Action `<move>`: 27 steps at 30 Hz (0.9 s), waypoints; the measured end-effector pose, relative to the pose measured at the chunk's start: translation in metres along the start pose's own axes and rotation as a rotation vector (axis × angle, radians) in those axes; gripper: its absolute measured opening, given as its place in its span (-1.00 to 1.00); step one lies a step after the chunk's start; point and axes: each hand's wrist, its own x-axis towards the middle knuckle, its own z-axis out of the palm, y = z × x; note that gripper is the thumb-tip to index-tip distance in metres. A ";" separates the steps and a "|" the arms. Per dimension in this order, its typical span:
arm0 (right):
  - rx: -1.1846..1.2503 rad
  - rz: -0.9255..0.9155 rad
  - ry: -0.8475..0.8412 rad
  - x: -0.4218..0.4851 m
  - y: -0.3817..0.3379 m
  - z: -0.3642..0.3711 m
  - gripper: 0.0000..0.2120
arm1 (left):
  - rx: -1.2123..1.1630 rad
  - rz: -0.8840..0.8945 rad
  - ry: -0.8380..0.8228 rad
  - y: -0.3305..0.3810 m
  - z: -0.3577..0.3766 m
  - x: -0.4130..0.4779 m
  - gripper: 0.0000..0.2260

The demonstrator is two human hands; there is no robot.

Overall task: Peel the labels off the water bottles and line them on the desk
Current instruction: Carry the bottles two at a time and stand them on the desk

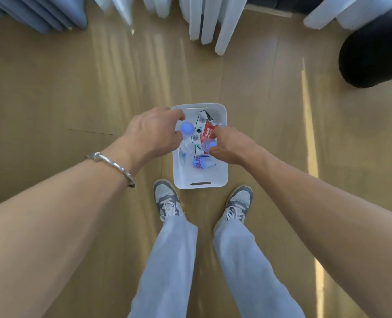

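Note:
A white plastic bin [222, 171] stands on the wooden floor just ahead of my feet. It holds several clear water bottles with blue caps and loose peeled labels, one red [207, 131]. My left hand [153, 131] reaches over the bin's left rim, and its curled fingers grip a bottle by its blue cap [187, 128]. My right hand [231, 145] is over the bin's right side, with its fingers round the top of a second blue-capped bottle [207, 145]. A third bottle with a blue label [200, 162] lies in the bin below both hands.
My two grey sneakers [167, 198] stand right behind the bin. White curtains [211, 21] and blue-grey curtains [41, 12] hang along the far side. A black rounded object [374, 49] sits at the right. Wooden floor surrounds the bin.

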 end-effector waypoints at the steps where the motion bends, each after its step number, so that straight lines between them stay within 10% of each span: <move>1: -0.012 0.009 -0.006 0.008 0.005 0.005 -0.65 | -0.003 0.000 0.005 -0.004 0.011 0.010 -0.61; 27: 0.023 -0.089 0.170 0.135 0.072 0.101 -0.64 | -0.056 -0.002 0.093 -0.018 0.168 0.144 -0.75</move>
